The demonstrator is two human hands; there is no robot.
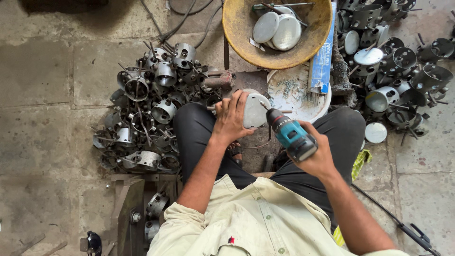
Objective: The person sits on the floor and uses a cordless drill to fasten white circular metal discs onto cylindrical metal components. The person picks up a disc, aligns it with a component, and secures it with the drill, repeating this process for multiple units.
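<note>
Two piles: grey metal cylinder housings (144,111) heaped on the stone floor at centre left, and a second heap of the same parts (403,71) at the upper right of the frame.
Left hand: left hand (231,118) spread over a round metal disc (255,113) at mid-frame, fingers wrapped on its rim, grip closed on the piece just above the knees.
Right hand: right hand (316,159) closed round the handle of a teal cordless drill (290,134), bit angled up and left so its tip meets the disc near the top edge.
Doing it well: my read is the disc wants pinning hard so it cannot spin when the bit bites; keep the drill square to the face, lean in gently, and keep the holding fingers clear of the tip, which sits very close to them.
Yellow basin: wide yellow basin (277,52) at top centre, holding several flat silver discs (279,29) stacked loosely, plus a thin rod or two across them.
White bucket: white bucket (327,102) just below the basin, with a scatter of small screws (286,89) inside and a blue packet (323,57) lying over its right rim.
Loose disc: single round lid (376,132) on the floor right of the knee.
</note>
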